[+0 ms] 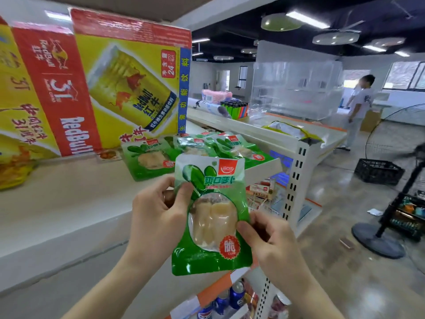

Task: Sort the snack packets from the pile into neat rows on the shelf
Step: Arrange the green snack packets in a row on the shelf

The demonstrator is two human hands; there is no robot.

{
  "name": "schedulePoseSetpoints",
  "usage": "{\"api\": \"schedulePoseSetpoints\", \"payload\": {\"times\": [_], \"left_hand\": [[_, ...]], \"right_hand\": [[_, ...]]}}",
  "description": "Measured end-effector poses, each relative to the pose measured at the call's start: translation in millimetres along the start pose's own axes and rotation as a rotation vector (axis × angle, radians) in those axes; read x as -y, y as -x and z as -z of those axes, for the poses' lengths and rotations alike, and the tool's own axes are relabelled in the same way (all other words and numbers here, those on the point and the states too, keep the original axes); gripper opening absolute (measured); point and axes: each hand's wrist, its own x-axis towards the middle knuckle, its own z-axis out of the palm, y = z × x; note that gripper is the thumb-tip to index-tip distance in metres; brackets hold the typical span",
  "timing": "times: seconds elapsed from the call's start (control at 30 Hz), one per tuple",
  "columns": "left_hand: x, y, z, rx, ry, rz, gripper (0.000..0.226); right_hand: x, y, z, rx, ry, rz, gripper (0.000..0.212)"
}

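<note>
So the green snack packet [211,217] is up in the air in front of the shelf [69,203], held upright facing the camera, not touching the shelf. The left hand [156,215] has its grip on the upper left edge, thumb across the front and fingers curled behind. The right hand [273,245] pinches the lower right edge between thumb and fingers, so both grips are closed on the same packet. Just behind it, more green packets [149,160] lie flat on the shelf near its right end, overlapping each other a bit. Left of those stands a big Red Bull carton [128,84]. Blue cans [236,295] sit on the shelf below, and a floor fan [379,238] stands off to the right.
</note>
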Motion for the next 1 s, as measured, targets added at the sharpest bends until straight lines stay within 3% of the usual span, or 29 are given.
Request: {"api": "schedulePoseSetpoints", "payload": {"times": [0.17, 0.33, 0.43, 0.57, 0.77, 1.0], "left_hand": [[3.4, -19.2, 2.2, -0.015, -0.046, -0.018, 0.022], [-1.6, -42.3, -8.9, -0.042, -0.059, 0.002, 0.022], [-7.0, -63.0, -24.6, -0.036, -0.054, 0.053, 0.019], [-6.0, -100.6, -54.1, -0.056, -0.076, 0.074, 0.02], [-3.5, -148.8, -103.5, -0.108, -0.205, 0.098, 0.025], [11.7, -166.8, -101.9, -0.182, -0.332, 0.176, 0.029]], "right_hand": [[-5.0, -20.5, -6.5, 0.014, 0.004, -0.028, 0.026], [15.9, -46.7, 12.1, 0.061, 0.109, -0.022, 0.017], [29.5, -69.6, 33.1, 0.083, 0.251, -0.037, 0.03], [37.7, -117.6, 67.0, 0.056, 0.58, 0.007, 0.024], [39.3, -195.7, 90.8, 0.065, 1.068, 0.077, 0.038], [24.7, -239.6, 75.9, 0.168, 1.088, 0.085, 0.025]]}}
